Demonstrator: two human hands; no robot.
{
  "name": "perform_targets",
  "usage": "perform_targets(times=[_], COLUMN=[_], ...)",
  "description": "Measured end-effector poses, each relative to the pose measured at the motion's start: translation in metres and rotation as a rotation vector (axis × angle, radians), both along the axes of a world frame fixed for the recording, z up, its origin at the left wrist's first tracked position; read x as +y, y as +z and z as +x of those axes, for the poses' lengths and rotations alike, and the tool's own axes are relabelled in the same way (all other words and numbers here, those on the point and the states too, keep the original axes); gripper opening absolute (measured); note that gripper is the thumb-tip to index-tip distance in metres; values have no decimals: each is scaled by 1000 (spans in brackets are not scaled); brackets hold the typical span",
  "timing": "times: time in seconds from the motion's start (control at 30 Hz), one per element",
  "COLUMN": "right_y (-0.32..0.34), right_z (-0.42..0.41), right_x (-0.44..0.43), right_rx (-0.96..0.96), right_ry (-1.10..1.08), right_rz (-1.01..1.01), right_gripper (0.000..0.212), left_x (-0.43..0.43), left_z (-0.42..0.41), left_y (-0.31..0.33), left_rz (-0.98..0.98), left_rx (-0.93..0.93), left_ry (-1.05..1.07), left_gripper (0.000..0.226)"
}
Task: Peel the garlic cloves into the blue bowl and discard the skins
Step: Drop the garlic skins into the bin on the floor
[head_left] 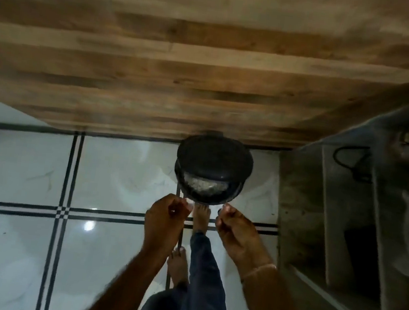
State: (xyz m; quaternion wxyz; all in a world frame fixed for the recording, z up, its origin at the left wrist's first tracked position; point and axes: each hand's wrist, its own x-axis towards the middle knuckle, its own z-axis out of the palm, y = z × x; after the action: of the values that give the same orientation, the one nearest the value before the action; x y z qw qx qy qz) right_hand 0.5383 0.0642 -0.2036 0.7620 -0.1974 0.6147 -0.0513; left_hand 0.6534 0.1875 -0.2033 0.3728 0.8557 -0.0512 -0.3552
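Left hand (167, 217): fingers curled, thumb against fingertips, just short of the bin's near rim; anything pinched is too blurred to tell.
Right hand (234, 226): curled the same way, beside the rim; contents cannot be told.
Bin (213, 161): round, black, smooth lid tipped up, pale crinkled material inside; stands on the floor at the surface's edge.
Floor (124, 170): glossy white tiles, black double lines.
Surface (182, 75): banded brown wood grain.
Foot (201, 216): bare, between the hands.

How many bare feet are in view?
2. One foot in front of the bin; the other foot nearer, below the left hand.
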Motion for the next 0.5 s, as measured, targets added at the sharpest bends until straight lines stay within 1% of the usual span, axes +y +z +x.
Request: perform_targets(times=[0.07, 0.1, 0.2, 0.3, 0.4, 0.43, 0.5], right_y=[-44, -67, -137, -199, -244, -254, -273], right_z=[6, 10, 29, 47, 60, 62, 67], right_x=[-4, -8, -32, -56, -69, -73, -77], right_rx=[16, 34, 80, 121, 108, 119, 96], right_ry=[-28, -39, -103, -140, -180, -169, -136], right_rz=[44, 64, 103, 133, 154, 151, 175], right_gripper=[34, 32, 23, 19, 11, 16, 31], left_x=[-5, -11, -42, -80, -99, -104, -115], left_z=[9, 13, 26, 36, 39, 40, 36], left_y=[-47, -73, -143, -209, -260, -270, -281], left_rz=[64, 90, 146, 192, 210, 183, 127], left_rx=[115, 156, 240, 277, 390, 430, 426], left_ry=[5, 15, 56, 99, 214, 259, 318], left_gripper=[8, 10, 16, 20, 17, 18, 25])
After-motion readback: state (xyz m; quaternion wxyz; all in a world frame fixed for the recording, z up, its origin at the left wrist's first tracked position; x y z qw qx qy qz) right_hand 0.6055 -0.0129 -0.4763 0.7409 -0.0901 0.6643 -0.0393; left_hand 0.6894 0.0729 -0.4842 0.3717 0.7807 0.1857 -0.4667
